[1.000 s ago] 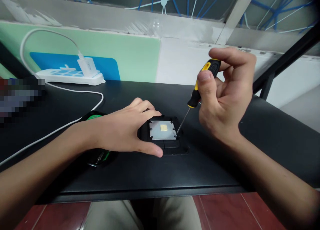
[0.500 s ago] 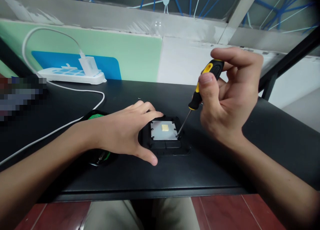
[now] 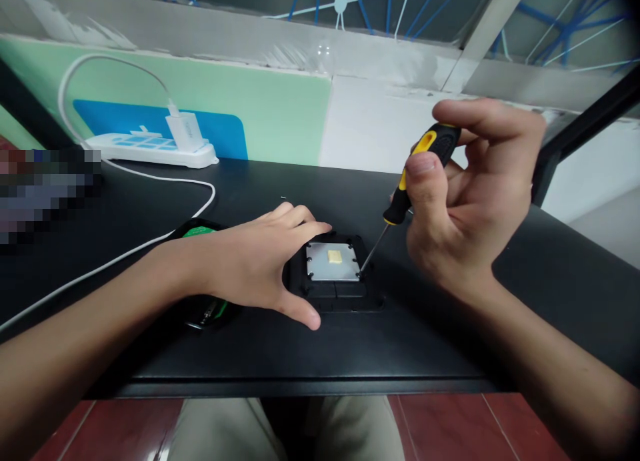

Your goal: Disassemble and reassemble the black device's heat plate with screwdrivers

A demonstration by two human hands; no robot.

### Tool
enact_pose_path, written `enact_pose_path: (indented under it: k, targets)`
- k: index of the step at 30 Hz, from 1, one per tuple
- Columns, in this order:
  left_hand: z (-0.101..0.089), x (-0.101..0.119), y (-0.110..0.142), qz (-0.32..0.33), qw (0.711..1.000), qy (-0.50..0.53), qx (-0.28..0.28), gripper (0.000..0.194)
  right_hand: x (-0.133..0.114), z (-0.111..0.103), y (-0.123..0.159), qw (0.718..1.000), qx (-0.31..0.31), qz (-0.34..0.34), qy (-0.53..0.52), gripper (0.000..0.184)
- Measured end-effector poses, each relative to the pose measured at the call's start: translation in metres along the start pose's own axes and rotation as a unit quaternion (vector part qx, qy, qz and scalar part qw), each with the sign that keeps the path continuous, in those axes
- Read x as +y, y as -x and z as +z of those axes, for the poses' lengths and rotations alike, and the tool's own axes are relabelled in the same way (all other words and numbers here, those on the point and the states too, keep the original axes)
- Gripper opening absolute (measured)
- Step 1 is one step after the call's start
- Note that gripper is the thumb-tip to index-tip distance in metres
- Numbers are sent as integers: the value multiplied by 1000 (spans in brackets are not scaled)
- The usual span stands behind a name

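- Your left hand (image 3: pixel 250 264), spread wide, reaches around the left side of the flat black plastic housing (image 3: pixel 350 291); brace it firmly.
- The rectangular silver metal plate (image 3: pixel 323 269) lies in that housing, between your hands.
- Your yellow-and-black, thin-shafted screwdriver (image 3: pixel 399 202) slants to the plate's near right corner; a straighter shaft should seat better.
- Your right hand (image 3: pixel 473 184) grips its handle; press steadily while turning.

Extending left forearm (image 3: pixel 110 314) and right forearm (image 3: pixel 560 357) over front edge of surface (image 3: pixel 425 344). Spreading left hand (image 3: pixel 245 261) palm-down, angling thumb (image 3: pixel 303 312) toward front edge. Holding right hand (image 3: pixel 483 187) higher, nearer right edge, curling fingers (image 3: pixel 493 122) tightly, bracing thumb opposite.
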State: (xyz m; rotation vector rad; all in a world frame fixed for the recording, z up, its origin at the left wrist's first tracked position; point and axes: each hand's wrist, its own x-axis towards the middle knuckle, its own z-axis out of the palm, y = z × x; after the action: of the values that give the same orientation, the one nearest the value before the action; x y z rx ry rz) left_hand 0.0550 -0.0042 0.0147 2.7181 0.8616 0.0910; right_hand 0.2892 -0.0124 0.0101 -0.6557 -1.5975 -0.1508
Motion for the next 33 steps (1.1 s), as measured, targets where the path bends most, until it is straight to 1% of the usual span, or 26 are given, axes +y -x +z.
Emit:
enact_pose_path:
  k: [2, 6, 10, 14, 18, 20, 23, 26, 28, 30, 33]
  targets:
    - [0, 0, 0, 2, 1000, 0, -1, 110, -1, 0, 0, 1000, -7, -3, 8, 27]
    - [0, 0, 0, 3, 1000, 2, 0, 108, -1, -2, -1, 1000, -16, -21, 15, 32]
    - [0, 1, 0, 2, 1000, 10, 2, 109, -2, -3, 1, 999, -31, 3, -8, 34]
    - [-1, 1, 0, -1, 1000, 5, -6, 111, -5, -1, 2, 998, -28, 35, -53, 31]
    - [-1, 1, -1, 0, 1000, 5, -9, 112, -9, 0, 1, 998, -22, 14, -59, 26]
    - [-1, 1, -1, 1, 1000, 6, -10, 113, -12, -1, 0, 999, -8, 8, -48, 23]
    - [1, -1, -1, 1, 1000, 2, -11, 114, -15, -1, -2, 999, 39, 13, -25, 21]
    - [1, -1, -1, 0, 1000, 0, -10, 114, -15, -1, -4, 998, 63, -8, -5, 16]
    - [1, -1, -1, 0, 1000, -1, -11, 113, -17, 1, -4, 998, 58, -20, -20, 14]
    - [0, -1, -1, 0, 1000, -3, -13, 113, -21, 3, -3, 997, 45, -19, -59, 17]
    - [-1, 0, -1, 0, 1000, -3, -16, 113, -29, 5, 0, 995, 23, 19, -91, 20]
